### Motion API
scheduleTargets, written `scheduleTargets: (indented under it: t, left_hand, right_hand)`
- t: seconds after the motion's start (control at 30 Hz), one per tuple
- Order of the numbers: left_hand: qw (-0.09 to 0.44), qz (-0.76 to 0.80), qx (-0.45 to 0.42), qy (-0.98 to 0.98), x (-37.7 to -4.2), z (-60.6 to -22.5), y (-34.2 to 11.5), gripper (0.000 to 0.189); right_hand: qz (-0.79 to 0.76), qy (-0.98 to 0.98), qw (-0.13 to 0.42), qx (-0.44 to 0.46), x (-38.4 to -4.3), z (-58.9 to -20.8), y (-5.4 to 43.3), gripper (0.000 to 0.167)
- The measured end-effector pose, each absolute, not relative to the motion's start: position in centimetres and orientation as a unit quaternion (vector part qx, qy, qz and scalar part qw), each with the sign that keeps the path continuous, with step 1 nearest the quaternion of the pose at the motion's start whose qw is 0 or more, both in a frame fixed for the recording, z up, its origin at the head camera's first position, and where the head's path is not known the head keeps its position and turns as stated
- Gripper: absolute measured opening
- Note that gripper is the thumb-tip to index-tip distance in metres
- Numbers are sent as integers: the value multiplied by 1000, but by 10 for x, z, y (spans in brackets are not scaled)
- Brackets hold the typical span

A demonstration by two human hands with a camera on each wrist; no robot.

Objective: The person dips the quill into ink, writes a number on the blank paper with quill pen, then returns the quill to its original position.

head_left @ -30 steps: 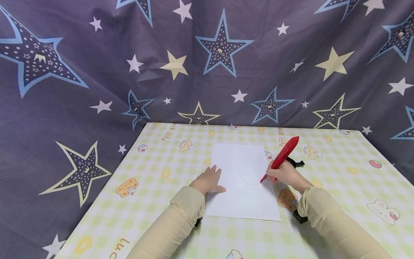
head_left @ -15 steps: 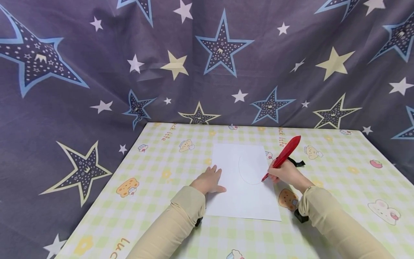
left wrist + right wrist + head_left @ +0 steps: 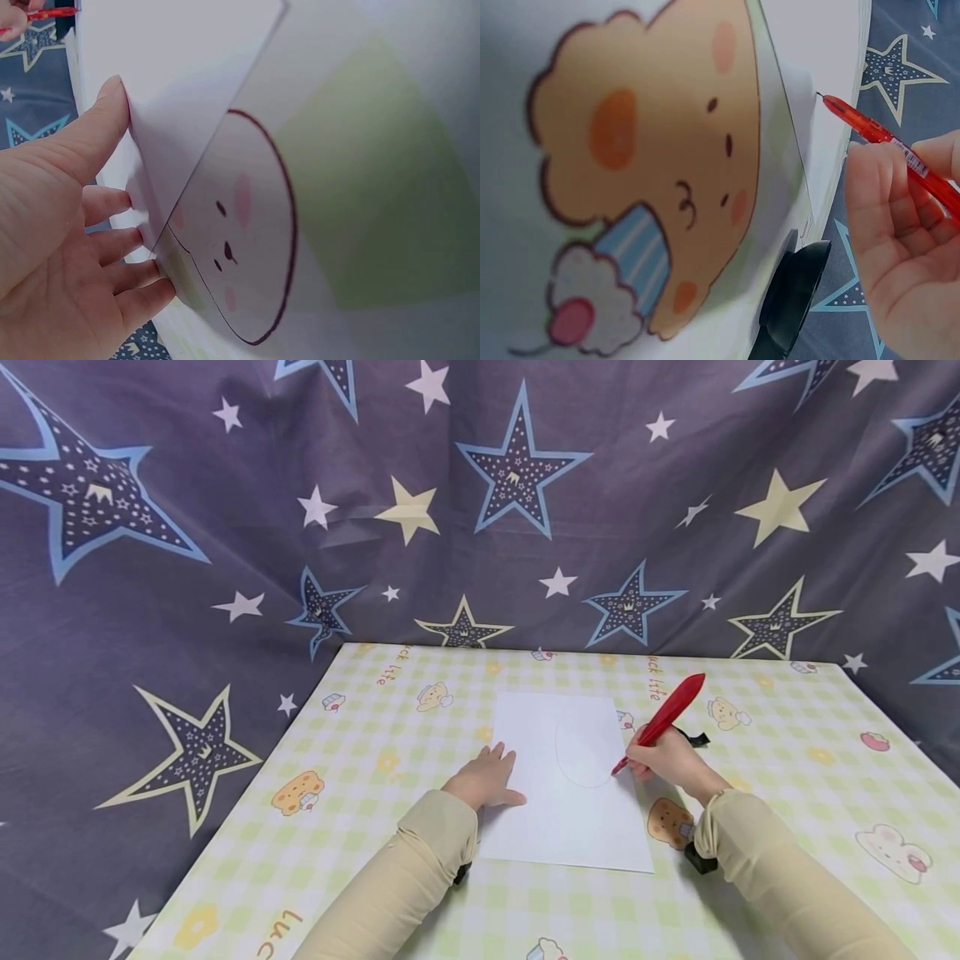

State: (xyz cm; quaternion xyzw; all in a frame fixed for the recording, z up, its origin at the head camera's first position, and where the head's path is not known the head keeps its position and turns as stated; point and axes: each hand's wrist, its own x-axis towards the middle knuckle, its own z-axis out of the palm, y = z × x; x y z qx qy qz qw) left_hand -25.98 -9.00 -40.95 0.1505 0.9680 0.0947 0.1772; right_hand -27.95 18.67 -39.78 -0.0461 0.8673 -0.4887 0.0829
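Observation:
A white sheet of paper (image 3: 555,831) lies on the table, with a thin, U-shaped line on its upper half. My left hand (image 3: 486,778) rests flat at the sheet's left edge, fingers apart. In the left wrist view its thumb (image 3: 105,120) lies along the paper's edge. My right hand (image 3: 671,760) pinches a red pen (image 3: 667,714) with a broad, feather-like top, tilted up to the right. In the right wrist view the pen's tip (image 3: 821,95) meets the paper at its shadow, near the right edge, at the line's right end.
A green-checked tablecloth (image 3: 360,860) with printed cartoon figures covers the table. Just beyond my right hand lies a black strap-like piece (image 3: 697,740), partly hidden. A dark curtain (image 3: 420,435) with printed stars hangs behind the table and along its left side.
My right hand has moved slightly right and away from me with the pen, and the drawn line has grown at its right end. My left hand and the paper stay put.

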Motion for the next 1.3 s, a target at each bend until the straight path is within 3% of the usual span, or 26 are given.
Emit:
scheduleTargets:
  t: [1.3]
  left_hand:
    - [174, 90, 155, 968, -259, -411, -91, 76]
  right_hand:
    - [-510, 857, 64, -23, -288, -403, 187, 8]
